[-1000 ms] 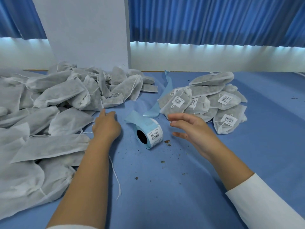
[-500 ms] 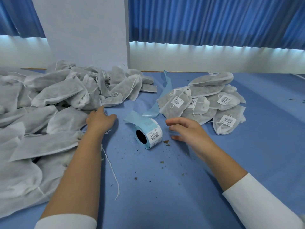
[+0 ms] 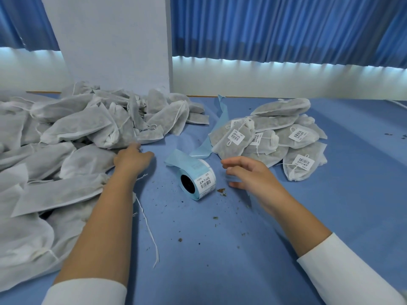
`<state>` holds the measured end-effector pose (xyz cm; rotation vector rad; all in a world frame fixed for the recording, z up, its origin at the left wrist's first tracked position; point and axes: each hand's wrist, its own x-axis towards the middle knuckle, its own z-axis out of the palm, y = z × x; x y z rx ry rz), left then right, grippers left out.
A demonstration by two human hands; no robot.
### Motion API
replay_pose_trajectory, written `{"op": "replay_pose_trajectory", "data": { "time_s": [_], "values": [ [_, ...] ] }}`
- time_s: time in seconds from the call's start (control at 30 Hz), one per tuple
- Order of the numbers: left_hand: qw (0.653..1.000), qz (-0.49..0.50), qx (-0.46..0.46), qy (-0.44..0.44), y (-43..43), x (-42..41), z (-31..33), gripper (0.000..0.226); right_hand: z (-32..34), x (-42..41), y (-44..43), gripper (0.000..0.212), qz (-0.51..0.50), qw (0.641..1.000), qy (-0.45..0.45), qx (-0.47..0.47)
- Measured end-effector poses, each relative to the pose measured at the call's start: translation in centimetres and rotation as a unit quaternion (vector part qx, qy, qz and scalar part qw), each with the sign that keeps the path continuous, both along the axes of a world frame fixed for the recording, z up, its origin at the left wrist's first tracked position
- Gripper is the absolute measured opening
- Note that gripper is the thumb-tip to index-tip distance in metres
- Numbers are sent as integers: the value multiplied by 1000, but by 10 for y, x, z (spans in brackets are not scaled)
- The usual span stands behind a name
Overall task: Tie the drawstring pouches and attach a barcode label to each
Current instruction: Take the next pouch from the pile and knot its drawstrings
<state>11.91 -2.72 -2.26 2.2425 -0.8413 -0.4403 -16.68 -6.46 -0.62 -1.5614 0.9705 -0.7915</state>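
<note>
A big heap of untied grey-white drawstring pouches [image 3: 66, 137] covers the left of the blue table. My left hand [image 3: 132, 159] reaches to the heap's edge, with its fingertips touching a pouch and nothing gripped. A roll of barcode labels [image 3: 198, 181] on pale blue backing lies on its side in the middle, its loose tail running off to the back. My right hand [image 3: 248, 175] hovers just right of the roll, its fingers loosely curved and holding nothing. At the right lies a smaller pile of tied pouches with barcode labels [image 3: 275, 137].
A loose white string [image 3: 147, 225] lies on the blue table [image 3: 330, 216] beside my left forearm. Small brown crumbs are scattered around the roll. A white pillar [image 3: 114, 51] and blue curtains stand behind the table.
My left hand has shifted a little left along the heap's edge. My right hand has drifted slightly left toward the label roll. Nothing was picked up.
</note>
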Motion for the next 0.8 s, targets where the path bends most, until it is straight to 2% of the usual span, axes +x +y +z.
{"op": "replay_pose_trajectory", "data": {
  "time_s": [0.07, 0.13, 0.17, 0.23, 0.27, 0.43, 0.57, 0.67, 0.7, 0.8],
  "values": [
    [998, -16, -47, 34, 0, 1, 1, 58, 1, -1, 0, 24, 0, 1000, 0, 0],
    [998, -26, -46, 35, 0, 1, 1, 59, 1, -1, 1, 24, 2, 1000, 1, 1],
    [999, -28, -39, 25, 0, 1, 2, 51, 1, -1, 1, 24, 3, 1000, 2, 1],
    [999, -22, -24, -2, 0, -2, 2, 16, 1, -1, 2, 24, 6, 1000, 2, 3],
    [999, -22, -22, -16, -1, -4, 2, 13, 1, -1, 2, 24, 6, 1000, 2, 5],
    [998, 17, -63, -11, 0, -5, -2, 14, 1, -1, 0, 23, 6, 1000, 2, 3],
    [992, 31, -120, 15, -1, -11, -1, 29, 0, -1, -1, 23, 4, 1000, 7, 1],
    [980, 42, -171, 96, -1, -20, 1, 8, 0, -2, 0, 23, 4, 1000, 8, 1],
    [970, 49, -193, 136, 0, -20, 2, 11, 1, -2, 1, 23, 4, 1000, 7, 1],
    [923, 59, -277, 262, -2, -14, 5, 47, 2, -2, 1, 23, 4, 1000, 8, 2]
  ]
}}
